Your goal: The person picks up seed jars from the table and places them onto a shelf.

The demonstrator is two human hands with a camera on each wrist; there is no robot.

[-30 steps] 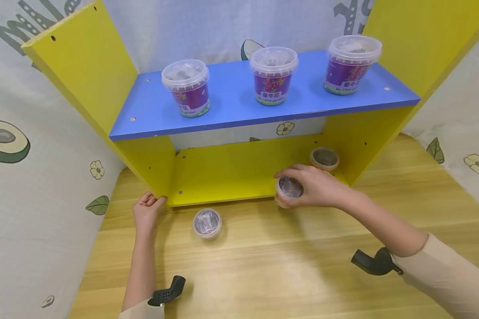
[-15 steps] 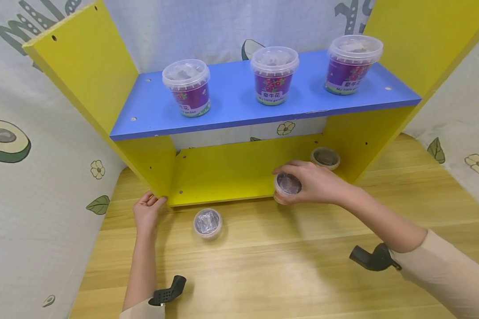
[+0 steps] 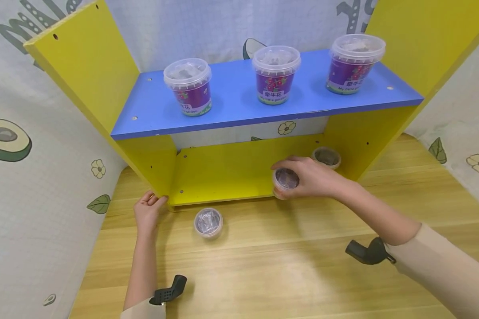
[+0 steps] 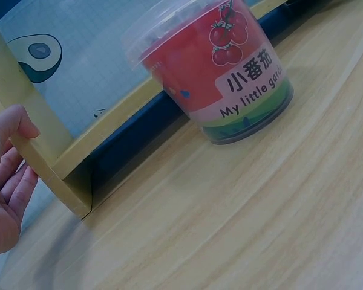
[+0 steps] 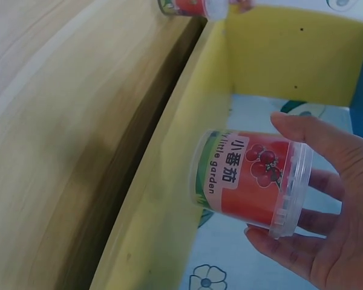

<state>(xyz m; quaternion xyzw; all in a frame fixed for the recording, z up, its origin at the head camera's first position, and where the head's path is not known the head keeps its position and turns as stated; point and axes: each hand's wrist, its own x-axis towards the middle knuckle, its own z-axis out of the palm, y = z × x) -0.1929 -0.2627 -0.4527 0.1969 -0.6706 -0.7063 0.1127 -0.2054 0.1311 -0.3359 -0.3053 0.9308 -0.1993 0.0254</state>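
My right hand (image 3: 313, 178) grips a clear-lidded plastic tub (image 3: 286, 178) near its rim, at the front of the yellow lower shelf (image 3: 223, 173). In the right wrist view this tub (image 5: 254, 178) shows a red label with tomatoes; its base is close to the board, and I cannot tell whether they touch. My left hand (image 3: 147, 215) holds the lower front edge of the shelf unit's left side panel (image 3: 84, 66), thumb in front. A second red tomato tub (image 4: 230, 78) stands upright on the table before the shelf. Another lidded tub (image 3: 327, 157) sits on the lower shelf's right end.
Three purple-labelled tubs stand spaced along the blue upper shelf (image 3: 231, 99): a left tub (image 3: 193, 97), a middle tub (image 3: 274, 86) and a right tub (image 3: 348, 75). The wooden table (image 3: 263, 266) extends in front. A patterned white cloth (image 3: 56, 212) hangs behind and beside the unit.
My right hand has moved the tub slightly inward and left, from the lower shelf's front edge to over the board. My left hand stays on the side panel.
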